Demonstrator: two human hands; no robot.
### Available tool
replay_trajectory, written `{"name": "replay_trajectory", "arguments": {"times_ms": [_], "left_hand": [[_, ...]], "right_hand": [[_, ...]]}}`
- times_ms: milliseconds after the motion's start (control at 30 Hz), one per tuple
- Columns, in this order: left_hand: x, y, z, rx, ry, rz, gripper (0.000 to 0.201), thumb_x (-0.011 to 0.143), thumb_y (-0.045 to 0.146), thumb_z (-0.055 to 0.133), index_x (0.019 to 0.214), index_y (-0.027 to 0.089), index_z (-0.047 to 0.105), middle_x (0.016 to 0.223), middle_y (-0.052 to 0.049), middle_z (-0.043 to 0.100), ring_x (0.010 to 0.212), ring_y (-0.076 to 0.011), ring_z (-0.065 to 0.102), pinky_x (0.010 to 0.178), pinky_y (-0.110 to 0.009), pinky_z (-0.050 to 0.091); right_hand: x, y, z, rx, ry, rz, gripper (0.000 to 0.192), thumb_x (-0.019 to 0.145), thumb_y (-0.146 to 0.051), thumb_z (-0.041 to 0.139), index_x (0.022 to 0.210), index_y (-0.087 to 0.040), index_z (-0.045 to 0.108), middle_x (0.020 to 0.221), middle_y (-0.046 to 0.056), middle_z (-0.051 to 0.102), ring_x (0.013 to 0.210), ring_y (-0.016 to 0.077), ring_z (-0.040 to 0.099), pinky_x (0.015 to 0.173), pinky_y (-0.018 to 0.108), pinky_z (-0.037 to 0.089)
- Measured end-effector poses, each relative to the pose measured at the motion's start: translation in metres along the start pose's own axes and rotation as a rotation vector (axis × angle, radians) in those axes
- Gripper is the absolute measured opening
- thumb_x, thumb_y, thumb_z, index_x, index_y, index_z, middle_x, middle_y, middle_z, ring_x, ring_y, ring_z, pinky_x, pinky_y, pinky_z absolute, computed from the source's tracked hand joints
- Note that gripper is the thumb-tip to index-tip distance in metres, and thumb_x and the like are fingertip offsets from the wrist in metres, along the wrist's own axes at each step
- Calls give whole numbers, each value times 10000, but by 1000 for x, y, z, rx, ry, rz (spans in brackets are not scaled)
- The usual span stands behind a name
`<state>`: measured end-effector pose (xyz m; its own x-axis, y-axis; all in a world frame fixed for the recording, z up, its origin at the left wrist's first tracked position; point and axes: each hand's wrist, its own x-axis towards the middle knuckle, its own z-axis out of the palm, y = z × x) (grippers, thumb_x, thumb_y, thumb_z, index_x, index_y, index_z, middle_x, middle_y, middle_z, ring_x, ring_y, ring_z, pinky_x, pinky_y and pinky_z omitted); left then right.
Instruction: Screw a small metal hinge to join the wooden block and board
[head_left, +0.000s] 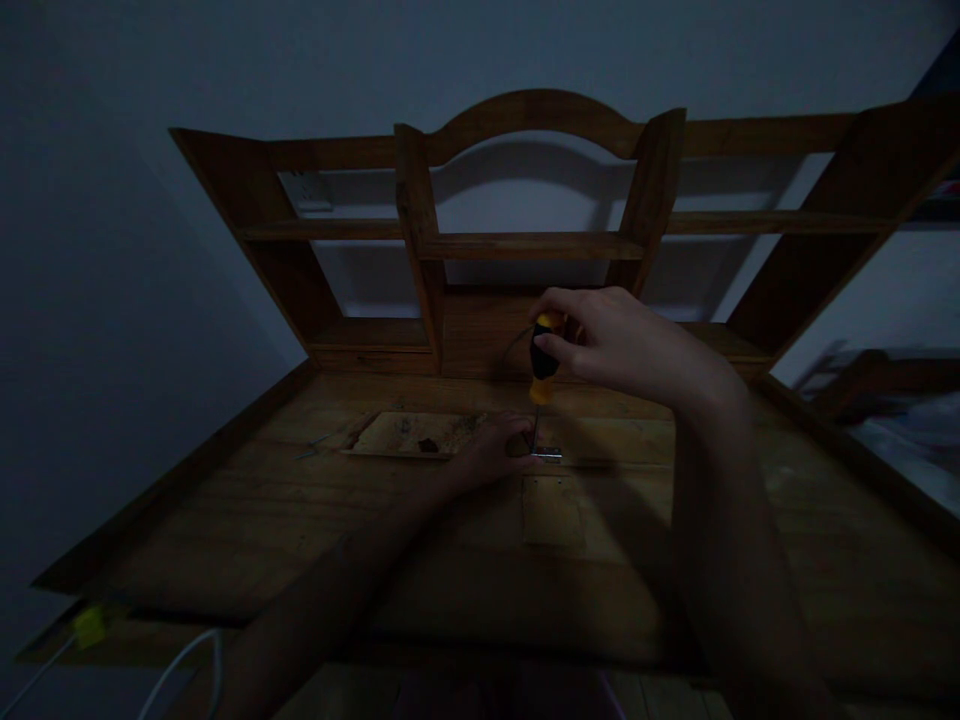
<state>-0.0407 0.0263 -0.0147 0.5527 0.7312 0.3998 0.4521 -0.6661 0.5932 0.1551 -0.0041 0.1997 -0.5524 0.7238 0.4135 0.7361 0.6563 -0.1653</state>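
Observation:
My right hand [592, 335] is wrapped round the yellow-and-black handle of a screwdriver [543, 365]. The screwdriver stands nearly upright, its thin shaft pointing down at a small shiny metal hinge [548, 454] on the wooden desktop [420, 580]. Low against the wood, my left hand [495, 447] has its thumb and fingers closed around the left end of the hinge, beside the screwdriver's tip. The tip itself and any screw there are too dark to make out. Just in front of the hinge lies a small square wooden piece [553, 512].
Behind the desktop rises a wooden shelf unit [531, 245] against the wall. A pale, stained wooden strip [409, 435] lies left of my left hand. Thin metal bits [319, 441] rest farther left. A white cable [180, 655] and a yellow object [90, 626] are at the lower left.

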Motion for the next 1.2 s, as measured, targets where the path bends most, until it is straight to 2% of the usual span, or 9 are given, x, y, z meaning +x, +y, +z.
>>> {"name": "replay_trajectory", "arguments": {"times_ms": [167, 467, 667, 767, 933, 1200], "left_hand": [[0, -2, 1, 5, 15, -15, 251, 842, 341, 808, 1033, 224, 695, 1073, -36, 726, 1041, -239, 670, 928, -374, 527], [0, 1, 1, -5, 18, -6, 236, 852, 326, 800, 1044, 232, 698, 1111, -29, 725, 1085, -238, 663, 960, -378, 517], [0, 1, 1, -29, 16, 18, 226, 864, 321, 791, 1040, 222, 690, 1064, -23, 725, 1021, -213, 679, 934, -357, 523], [0, 4, -1, -25, 11, 17, 209, 869, 324, 784, 1029, 228, 690, 1052, -20, 723, 1019, -220, 678, 932, -358, 525], [0, 5, -2, -21, 4, 0, 213, 861, 331, 787, 1029, 245, 689, 1067, -19, 726, 1025, -236, 683, 934, -368, 534], [0, -1, 1, 6, 14, -8, 249, 846, 346, 803, 1045, 235, 703, 1073, -33, 733, 1040, -238, 674, 944, -378, 523]], "right_hand": [[1, 3, 4, -23, 27, -3, 163, 960, -327, 594, 1038, -194, 646, 944, 67, 713, 885, 237, 650, 705, 316, 425], [4, 5, 10, -155, 94, 28, 294, 970, -474, 599, 983, -181, 623, 911, 85, 694, 817, 241, 630, 692, 337, 405], [3, 4, 6, -60, 23, -14, 144, 923, -304, 586, 998, -189, 631, 952, 68, 705, 850, 228, 640, 720, 320, 419], [2, 4, 4, -28, 0, -1, 163, 916, -284, 571, 1034, -191, 636, 915, 65, 704, 838, 233, 644, 699, 316, 420], [2, 3, 6, -34, 26, -10, 186, 949, -335, 587, 1073, -203, 631, 934, 62, 705, 830, 228, 640, 700, 319, 407], [5, 6, 12, -147, 60, 25, 319, 966, -496, 570, 987, -182, 620, 931, 91, 688, 836, 250, 629, 709, 341, 394]]}}
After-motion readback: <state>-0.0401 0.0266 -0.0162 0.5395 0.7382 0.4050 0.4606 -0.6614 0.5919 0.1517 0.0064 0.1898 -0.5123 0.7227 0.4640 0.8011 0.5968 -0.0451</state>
